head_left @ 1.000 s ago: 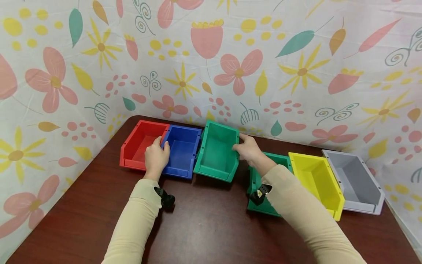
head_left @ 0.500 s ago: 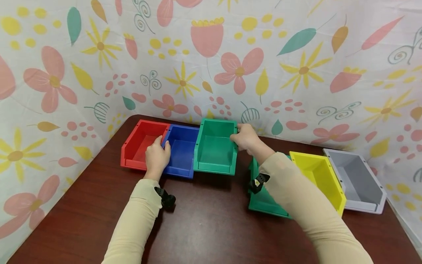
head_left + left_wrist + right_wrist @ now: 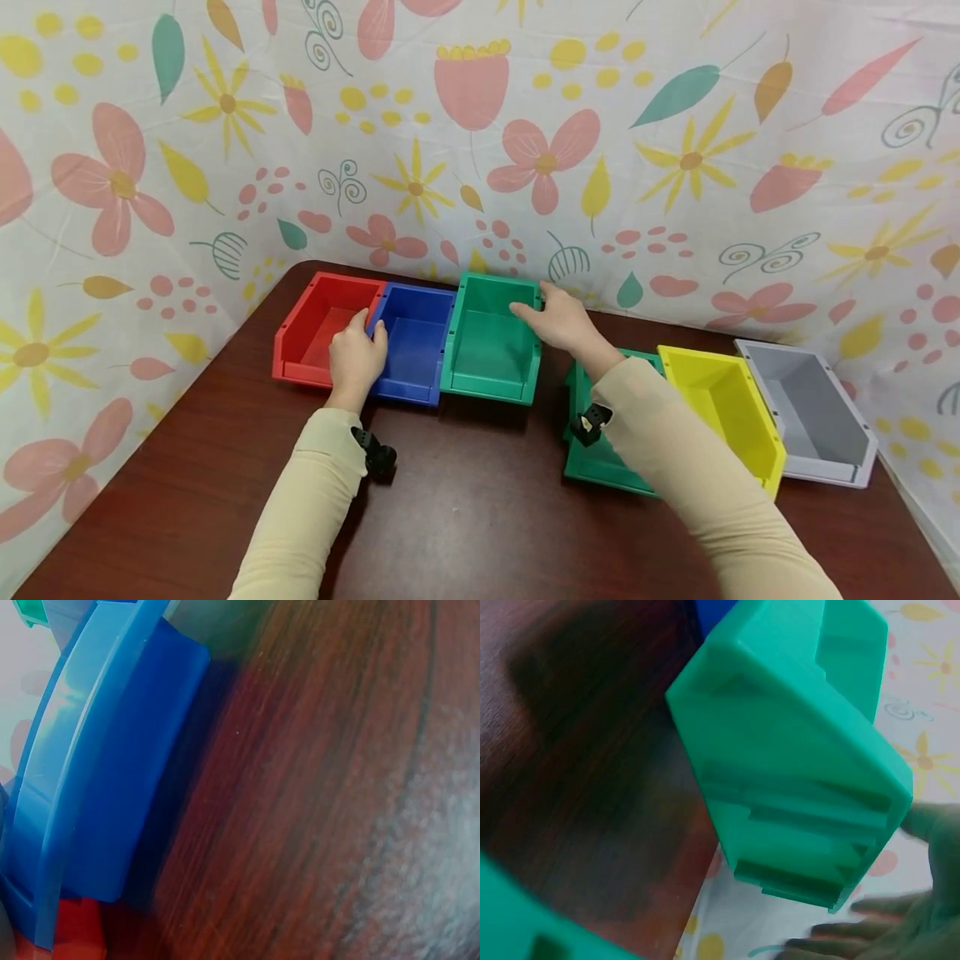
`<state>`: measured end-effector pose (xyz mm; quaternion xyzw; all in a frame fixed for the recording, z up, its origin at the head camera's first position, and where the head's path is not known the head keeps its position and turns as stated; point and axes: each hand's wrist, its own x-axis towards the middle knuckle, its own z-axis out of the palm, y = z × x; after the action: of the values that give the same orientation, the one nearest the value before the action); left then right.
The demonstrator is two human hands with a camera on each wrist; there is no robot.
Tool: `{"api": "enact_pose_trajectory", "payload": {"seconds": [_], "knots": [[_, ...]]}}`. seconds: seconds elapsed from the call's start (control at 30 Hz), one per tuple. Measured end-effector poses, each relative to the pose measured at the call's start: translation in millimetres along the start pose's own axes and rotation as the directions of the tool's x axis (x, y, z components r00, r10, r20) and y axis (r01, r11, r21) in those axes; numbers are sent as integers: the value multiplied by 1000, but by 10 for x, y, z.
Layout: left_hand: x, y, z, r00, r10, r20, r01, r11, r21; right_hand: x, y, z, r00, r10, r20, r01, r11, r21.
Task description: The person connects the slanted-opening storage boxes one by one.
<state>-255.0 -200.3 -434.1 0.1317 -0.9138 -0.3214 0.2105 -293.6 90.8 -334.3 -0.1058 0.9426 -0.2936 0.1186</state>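
Observation:
My left hand point(image 3: 357, 357) holds the adjoining walls of the red bin point(image 3: 303, 333) and the blue bin point(image 3: 414, 342), with the thumb on the blue side. Right of the blue bin stands a green bin point(image 3: 491, 346), its left rim right at the blue rim. My right hand point(image 3: 564, 321) is at the green bin's right wall, thumb spread over the opening. In the right wrist view its fingers point(image 3: 847, 930) are straight and apart from the green side wall point(image 3: 780, 765). The left wrist view shows the blue bin's front point(image 3: 112, 765), with the left hand mostly outside it.
A second green bin point(image 3: 600, 458), partly hidden by the right forearm, a yellow bin point(image 3: 712, 400) and a grey bin point(image 3: 810, 408) stand side by side at the right. A floral cloth point(image 3: 480, 167) hangs behind the dark wooden table point(image 3: 457, 517).
The green bin went from tilted to straight against the blue bin, rising, then settling slightly lower. My right hand has loosened from its wall, thumb and fingers spreading. The left hand stays put.

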Motion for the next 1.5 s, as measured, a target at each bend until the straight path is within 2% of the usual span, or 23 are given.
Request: {"api": "enact_pose_trajectory", "payload": {"seconds": [0.17,0.3,0.53,1.03,1.3,1.5], "knots": [[-7,5,-3,1000,-4,2,4,1000,-1,52,-108,112,993,-113,24,115,988,-108],[-11,16,-9,1000,-3,4,3,1000,-3,75,-238,200,984,-172,42,177,969,-175],[-23,35,-21,1000,-13,17,13,1000,-6,113,-420,294,966,-230,118,249,948,-196],[-10,32,5,1000,-16,1,16,1000,9,202,-464,347,951,-212,224,273,916,-295],[-14,16,18,1000,-13,-14,13,1000,11,229,-459,336,957,-187,223,261,890,-373],[-10,8,22,1000,-9,-22,9,1000,9,264,-452,333,955,-188,229,264,891,-370]]}}
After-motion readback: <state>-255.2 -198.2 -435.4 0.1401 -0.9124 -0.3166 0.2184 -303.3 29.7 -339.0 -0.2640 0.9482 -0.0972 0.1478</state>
